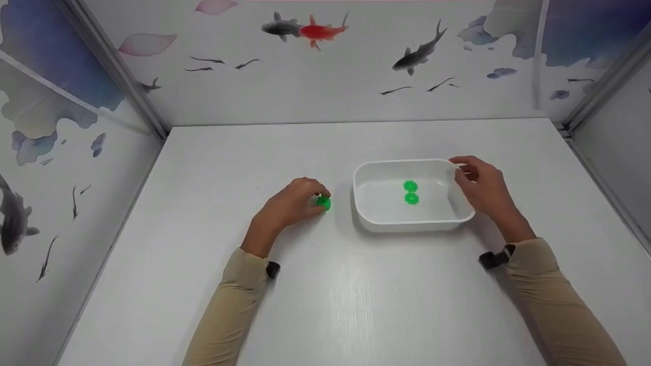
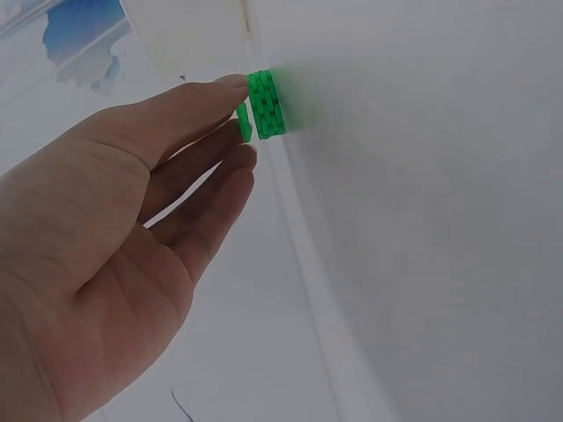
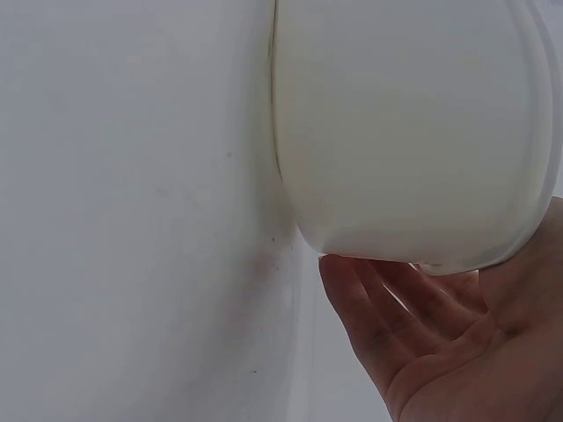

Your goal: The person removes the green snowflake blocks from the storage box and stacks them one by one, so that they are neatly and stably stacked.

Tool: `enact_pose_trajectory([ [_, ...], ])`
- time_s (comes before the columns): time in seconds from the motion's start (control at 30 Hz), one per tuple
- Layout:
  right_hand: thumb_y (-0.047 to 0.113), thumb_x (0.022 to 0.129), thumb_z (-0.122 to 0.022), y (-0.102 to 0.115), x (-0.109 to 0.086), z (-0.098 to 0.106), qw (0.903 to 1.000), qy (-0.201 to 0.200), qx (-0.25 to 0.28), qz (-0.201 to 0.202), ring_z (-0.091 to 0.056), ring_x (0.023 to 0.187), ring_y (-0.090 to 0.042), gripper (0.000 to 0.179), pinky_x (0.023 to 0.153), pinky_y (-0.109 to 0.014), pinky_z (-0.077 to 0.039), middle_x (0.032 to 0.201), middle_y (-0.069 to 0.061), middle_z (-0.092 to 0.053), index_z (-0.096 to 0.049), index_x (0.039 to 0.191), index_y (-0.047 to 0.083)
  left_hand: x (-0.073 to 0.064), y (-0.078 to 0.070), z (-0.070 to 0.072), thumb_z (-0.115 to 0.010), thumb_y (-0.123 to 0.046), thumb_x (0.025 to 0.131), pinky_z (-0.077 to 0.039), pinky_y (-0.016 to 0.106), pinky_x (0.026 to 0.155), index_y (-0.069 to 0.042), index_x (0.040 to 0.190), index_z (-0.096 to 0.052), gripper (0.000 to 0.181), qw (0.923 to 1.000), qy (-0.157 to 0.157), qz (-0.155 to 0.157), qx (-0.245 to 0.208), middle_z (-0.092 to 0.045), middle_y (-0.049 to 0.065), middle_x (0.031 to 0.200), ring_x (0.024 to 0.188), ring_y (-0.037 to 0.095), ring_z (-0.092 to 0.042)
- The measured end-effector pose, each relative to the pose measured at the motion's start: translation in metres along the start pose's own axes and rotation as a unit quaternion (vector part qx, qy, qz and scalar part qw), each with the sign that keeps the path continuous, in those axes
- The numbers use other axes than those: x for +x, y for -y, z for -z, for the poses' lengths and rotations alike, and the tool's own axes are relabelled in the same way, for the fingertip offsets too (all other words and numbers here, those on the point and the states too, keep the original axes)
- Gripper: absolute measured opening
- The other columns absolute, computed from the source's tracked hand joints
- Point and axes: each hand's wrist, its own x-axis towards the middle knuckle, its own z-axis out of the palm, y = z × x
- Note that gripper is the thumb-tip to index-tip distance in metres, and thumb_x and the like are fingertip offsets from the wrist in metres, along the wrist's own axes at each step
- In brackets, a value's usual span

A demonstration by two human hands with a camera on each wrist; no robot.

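Note:
My left hand [image 1: 292,203] pinches a thin green flower-shaped disc [image 2: 244,123] between thumb and fingertips. This disc stands slightly tilted off a short stack of similar green discs [image 2: 267,104], which sits on the table left of a white plastic tub [image 1: 414,220]. In the head view the fingers partly cover the stack. Inside the tub, two green flower-shaped pieces [image 1: 411,186] lie one behind the other on its floor. My right hand [image 1: 485,188] grips the tub's right end, thumb at the rim and fingers against the outer wall [image 3: 405,132].
The white table [image 1: 315,305] runs to a back wall [image 1: 325,91] printed with fish, and side panels [image 1: 137,152] rise at left and right. Dark straps with small devices [image 1: 496,258] sit at both wrists.

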Motion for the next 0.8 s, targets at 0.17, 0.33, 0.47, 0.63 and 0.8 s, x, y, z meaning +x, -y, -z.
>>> enact_pose_trajectory([
  [0.17,0.027,0.113,-0.052,-0.0012,-0.001,0.001,0.9999,-0.006,0.003,0.016,-0.068,0.128,-0.046,0.042,0.11,-0.063,-0.054,0.142,-0.027,-0.067,-0.061,0.151,0.012,-0.0004,0.0008,0.0004,-0.078,-0.01,0.099,-0.057,0.04,0.11,-0.004,0.127,-0.078,0.029,0.9999,0.0,-0.007,-0.009,-0.078,0.01,0.127,0.12,0.026,-0.069],
  [0.33,0.029,0.113,-0.051,-0.0019,-0.0009,0.0013,0.9997,-0.006,0.006,0.024,-0.069,0.127,-0.047,0.042,0.109,-0.064,-0.054,0.141,-0.028,-0.068,-0.062,0.15,0.012,0.0002,0.0002,0.0005,-0.078,-0.012,0.099,-0.057,0.041,0.11,-0.004,0.128,-0.078,0.029,0.9999,0.007,-0.002,-0.013,-0.078,0.01,0.127,0.119,0.026,-0.068],
  [0.47,0.029,0.113,-0.051,-0.0013,-0.0006,0.0015,0.9998,-0.005,0.006,0.018,-0.068,0.128,-0.046,0.043,0.11,-0.064,-0.054,0.141,-0.028,-0.068,-0.061,0.151,0.013,0.001,-0.0001,0.0002,-0.078,-0.013,0.1,-0.056,0.041,0.111,-0.005,0.129,-0.078,0.03,0.9999,0.009,0.007,-0.01,-0.078,0.01,0.127,0.119,0.026,-0.068],
  [0.63,0.029,0.113,-0.051,0.0,-0.0015,0.0017,1.0,0.002,0.005,0.008,-0.067,0.129,-0.046,0.043,0.111,-0.064,-0.054,0.144,-0.028,-0.066,-0.06,0.152,0.012,0.0012,-0.0014,-0.0005,-0.079,-0.014,0.1,-0.056,0.041,0.113,-0.006,0.13,-0.077,0.032,0.9997,0.011,0.021,-0.007,-0.077,0.009,0.128,0.121,0.025,-0.068],
  [0.8,0.03,0.113,-0.051,-0.0011,-0.0011,0.0008,1.0,0.002,0.002,0.008,-0.067,0.128,-0.046,0.044,0.11,-0.064,-0.054,0.144,-0.027,-0.066,-0.06,0.152,0.013,0.0004,-0.0026,0.0001,-0.079,-0.016,0.1,-0.056,0.04,0.112,-0.006,0.131,-0.077,0.032,0.9995,0.012,0.029,-0.003,-0.077,0.009,0.129,0.121,0.025,-0.068],
])
